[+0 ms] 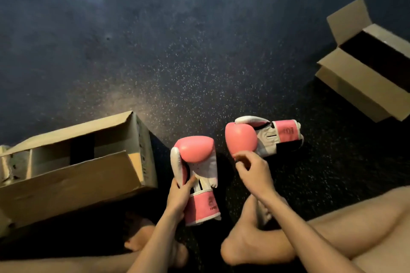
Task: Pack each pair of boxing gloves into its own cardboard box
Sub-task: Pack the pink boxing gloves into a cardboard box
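Note:
Two pink-and-white boxing gloves are in front of me. My left hand (179, 193) grips one glove (196, 162) by its wrist and holds it upright. The second glove (246, 137) lies on its side on the dark floor just to the right. My right hand (251, 168) touches its padded pink end, fingers curled at the near edge. An open cardboard box (73, 175) lies on its side at the left, its opening facing up toward me. Another open cardboard box (359, 82) stands at the far right.
The floor (177, 51) is dark speckled rubber, stretching far ahead. My bare crossed legs and feet (250, 241) fill the bottom of the view. Something pale shows inside the left box at its far left end (8, 168).

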